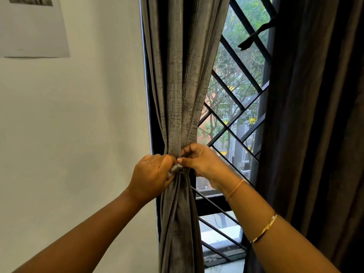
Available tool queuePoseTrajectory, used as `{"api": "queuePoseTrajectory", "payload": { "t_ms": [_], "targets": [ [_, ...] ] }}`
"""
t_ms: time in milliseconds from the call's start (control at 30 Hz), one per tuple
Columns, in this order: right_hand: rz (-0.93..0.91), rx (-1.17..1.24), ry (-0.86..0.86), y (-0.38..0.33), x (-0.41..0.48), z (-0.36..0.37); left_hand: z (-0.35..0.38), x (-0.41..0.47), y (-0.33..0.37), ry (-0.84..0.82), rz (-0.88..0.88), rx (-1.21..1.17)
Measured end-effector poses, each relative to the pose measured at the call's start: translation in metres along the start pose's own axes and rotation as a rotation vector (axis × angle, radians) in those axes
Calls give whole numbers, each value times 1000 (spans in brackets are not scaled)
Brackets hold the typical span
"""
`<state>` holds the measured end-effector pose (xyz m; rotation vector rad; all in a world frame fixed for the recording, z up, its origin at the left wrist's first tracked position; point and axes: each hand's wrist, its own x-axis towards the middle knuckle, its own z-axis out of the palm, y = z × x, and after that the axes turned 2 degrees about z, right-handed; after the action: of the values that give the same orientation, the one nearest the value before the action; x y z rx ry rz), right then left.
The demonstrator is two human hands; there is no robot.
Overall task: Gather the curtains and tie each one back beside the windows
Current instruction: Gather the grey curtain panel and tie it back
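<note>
No text, label, brand or number can be read. The paper sheet (33, 26) on the wall at the upper left has a dark printed picture at its top edge, but it is too blurred to show any letters. The grey curtain (181, 75) carries no tag or print.

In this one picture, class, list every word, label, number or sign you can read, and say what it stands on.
None can be read.
The paper sheet on the wall carries only a dark printed patch at its top edge, too blurred to tell if it holds words.
The grey curtain, dark curtain, window grille and both bracelets carry no lettering.
</note>
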<state>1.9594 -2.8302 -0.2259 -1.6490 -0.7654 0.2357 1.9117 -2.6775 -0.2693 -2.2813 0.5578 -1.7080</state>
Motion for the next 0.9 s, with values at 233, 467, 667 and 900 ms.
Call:
{"api": "queuePoseTrajectory", "payload": {
  "t_ms": [233, 467, 667, 900],
  "targets": [
    [-191, -107, 399, 24, 0, 16, 1, -10, 14, -124, -179, -115],
    [-265, -315, 375, 26, -5, 13, -2, -7, 13, -19, -181, -90],
    [-188, -627, 158, 7, -7, -1, 0, -7, 18, 41, -151, -144],
    [126, -122, -96, -2, -13, -14, -1, -6, 20, -24, -112, -221]
  ]
}}
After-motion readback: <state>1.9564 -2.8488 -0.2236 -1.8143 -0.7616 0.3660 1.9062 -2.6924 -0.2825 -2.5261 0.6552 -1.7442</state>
